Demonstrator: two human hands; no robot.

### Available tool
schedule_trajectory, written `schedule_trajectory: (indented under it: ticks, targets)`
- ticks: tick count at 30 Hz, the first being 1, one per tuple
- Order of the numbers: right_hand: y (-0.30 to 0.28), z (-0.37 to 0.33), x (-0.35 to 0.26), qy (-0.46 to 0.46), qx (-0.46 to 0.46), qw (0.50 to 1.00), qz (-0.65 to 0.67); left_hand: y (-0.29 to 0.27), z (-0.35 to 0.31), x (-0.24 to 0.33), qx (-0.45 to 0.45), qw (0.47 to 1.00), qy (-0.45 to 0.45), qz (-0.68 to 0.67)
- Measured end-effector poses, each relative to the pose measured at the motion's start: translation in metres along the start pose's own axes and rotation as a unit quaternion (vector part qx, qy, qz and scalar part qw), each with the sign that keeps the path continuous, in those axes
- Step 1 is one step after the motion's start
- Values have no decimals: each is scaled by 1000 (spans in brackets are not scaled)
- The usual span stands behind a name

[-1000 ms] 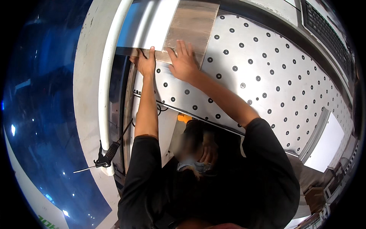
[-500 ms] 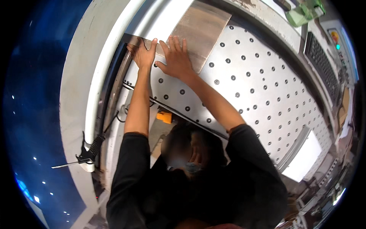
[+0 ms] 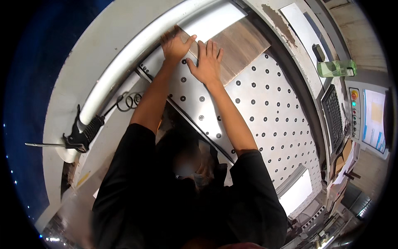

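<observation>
Positioning step, I'd judge: left hand (image 3: 176, 47) and right hand (image 3: 208, 67) at brown board (image 3: 243, 46)'s near edge, fingers spread, nothing clenched. Board's on studded table (image 3: 259, 112). Next likely calls for even two-handed pressure.

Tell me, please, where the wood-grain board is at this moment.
In the head view, the wood-grain board lies at upper centre on the black-dotted white table, with the right hand at its near edge.
</observation>
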State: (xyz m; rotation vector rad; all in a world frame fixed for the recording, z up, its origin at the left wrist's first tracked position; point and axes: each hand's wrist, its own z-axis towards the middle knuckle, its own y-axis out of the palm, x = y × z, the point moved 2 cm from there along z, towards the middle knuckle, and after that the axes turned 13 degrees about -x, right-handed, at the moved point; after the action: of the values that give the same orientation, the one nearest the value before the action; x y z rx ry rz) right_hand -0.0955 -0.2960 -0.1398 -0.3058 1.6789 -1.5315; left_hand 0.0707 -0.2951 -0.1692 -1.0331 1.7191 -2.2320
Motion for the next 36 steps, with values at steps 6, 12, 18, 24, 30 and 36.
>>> schedule_trajectory:
  ticks: [6,12,18,24,30,36]
  targets:
    - [1,-1,9,-7,21,999,-31,-15,0,16,-215,968,-49,-117]
    - [-1,4,0,-45,42,997,-51,-4,-7,6,-143,970,-31,-195]
    - [-19,-6,-23,-144,138,977,-68,-27,-77,-21,-54,992,110,-41]
    - [-17,-20,-16,-250,181,946,-94,-41,-288,-95,16,970,117,-214]
    - [-14,-34,-40,-296,134,944,-56,92,-731,-205,-166,758,-593,-213]
    - [-19,-32,-9,-312,92,945,-23,94,-970,-109,-72,678,-666,-302]
